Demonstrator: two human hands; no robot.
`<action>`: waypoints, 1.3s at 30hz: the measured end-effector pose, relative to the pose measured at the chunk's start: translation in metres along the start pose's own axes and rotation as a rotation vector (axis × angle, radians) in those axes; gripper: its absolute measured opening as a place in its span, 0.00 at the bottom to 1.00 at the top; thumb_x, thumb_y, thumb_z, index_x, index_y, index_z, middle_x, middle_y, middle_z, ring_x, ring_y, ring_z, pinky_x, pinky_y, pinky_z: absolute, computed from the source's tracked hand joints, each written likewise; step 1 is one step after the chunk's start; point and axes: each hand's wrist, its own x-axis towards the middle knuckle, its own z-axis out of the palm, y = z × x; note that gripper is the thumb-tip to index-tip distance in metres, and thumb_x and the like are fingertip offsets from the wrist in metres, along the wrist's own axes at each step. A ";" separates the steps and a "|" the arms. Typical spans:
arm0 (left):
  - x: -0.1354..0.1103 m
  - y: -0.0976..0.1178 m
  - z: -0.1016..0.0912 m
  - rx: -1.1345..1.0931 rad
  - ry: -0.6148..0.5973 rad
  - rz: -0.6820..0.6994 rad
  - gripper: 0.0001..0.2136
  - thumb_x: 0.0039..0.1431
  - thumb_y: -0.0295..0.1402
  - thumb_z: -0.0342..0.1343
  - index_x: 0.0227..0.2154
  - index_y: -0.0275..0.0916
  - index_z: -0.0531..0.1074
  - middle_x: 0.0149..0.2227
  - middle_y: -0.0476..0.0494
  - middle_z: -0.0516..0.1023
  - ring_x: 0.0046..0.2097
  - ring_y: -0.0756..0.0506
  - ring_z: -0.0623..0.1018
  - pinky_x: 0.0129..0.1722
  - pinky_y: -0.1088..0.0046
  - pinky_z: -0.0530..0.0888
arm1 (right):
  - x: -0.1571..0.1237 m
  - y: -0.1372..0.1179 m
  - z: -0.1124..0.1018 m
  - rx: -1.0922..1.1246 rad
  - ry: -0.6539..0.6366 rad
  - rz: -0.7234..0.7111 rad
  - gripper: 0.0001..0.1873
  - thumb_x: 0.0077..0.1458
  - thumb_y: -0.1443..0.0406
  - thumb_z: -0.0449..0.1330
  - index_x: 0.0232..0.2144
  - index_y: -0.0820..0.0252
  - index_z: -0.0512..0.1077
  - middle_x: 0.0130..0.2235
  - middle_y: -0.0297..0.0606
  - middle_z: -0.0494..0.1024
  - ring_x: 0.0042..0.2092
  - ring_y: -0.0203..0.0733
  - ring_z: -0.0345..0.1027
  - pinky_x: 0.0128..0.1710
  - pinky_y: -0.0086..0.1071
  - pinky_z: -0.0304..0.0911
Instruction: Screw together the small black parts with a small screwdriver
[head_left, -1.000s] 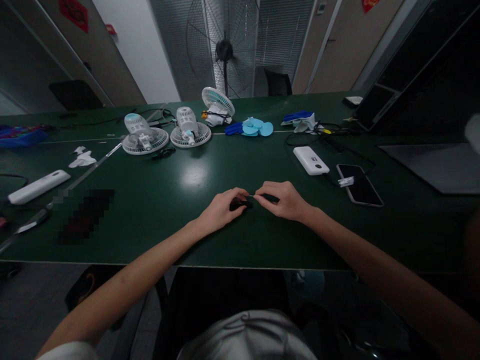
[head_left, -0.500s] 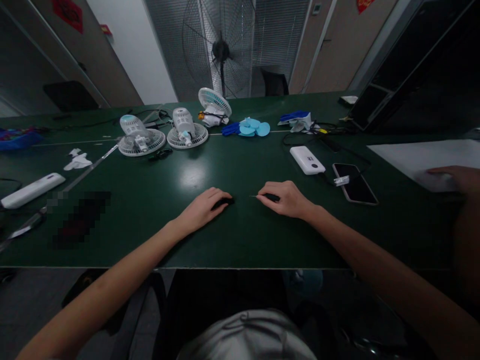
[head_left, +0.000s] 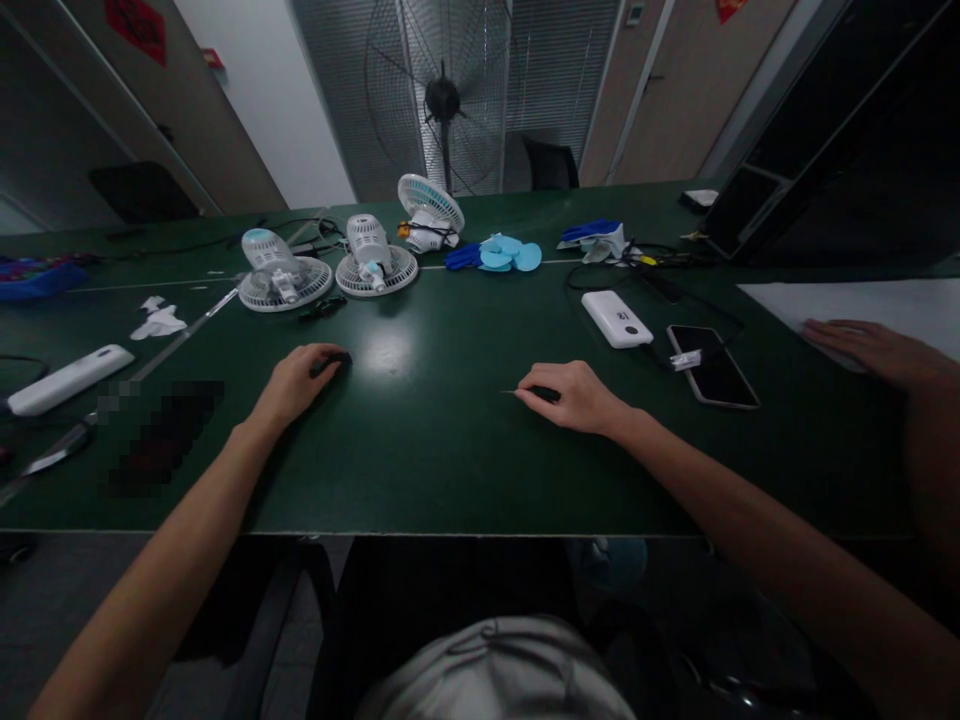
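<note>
My left hand [head_left: 296,381] rests on the green table [head_left: 450,450], left of centre, fingers curled over a small black part [head_left: 335,358]. My right hand [head_left: 574,395] lies near the middle of the table, closed on a thin black-handled tool [head_left: 534,393] whose metal tip points left. The two hands are well apart. Beyond the left hand stand two small white fan heads [head_left: 281,270] lying face down, and a third one [head_left: 427,210] farther back.
A white power bank [head_left: 619,319] and a dark phone [head_left: 712,365] lie right of my right hand. Another person's hand [head_left: 862,345] rests on white paper [head_left: 877,300] at far right. Blue fan blades [head_left: 504,255], gloves, cables and a white remote-like bar [head_left: 64,378] are spread about.
My left hand has carried the black part leftward, away from the right hand. The right hand stayed put with the tool. The other person's hand came onto the paper.
</note>
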 end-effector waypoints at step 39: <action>-0.013 0.025 -0.019 -0.402 0.296 -0.346 0.15 0.58 0.43 0.62 0.39 0.36 0.80 0.30 0.43 0.79 0.30 0.47 0.76 0.33 0.73 0.74 | -0.002 0.002 0.002 0.001 -0.021 -0.002 0.11 0.69 0.60 0.58 0.45 0.59 0.78 0.38 0.38 0.81 0.34 0.40 0.73 0.33 0.32 0.65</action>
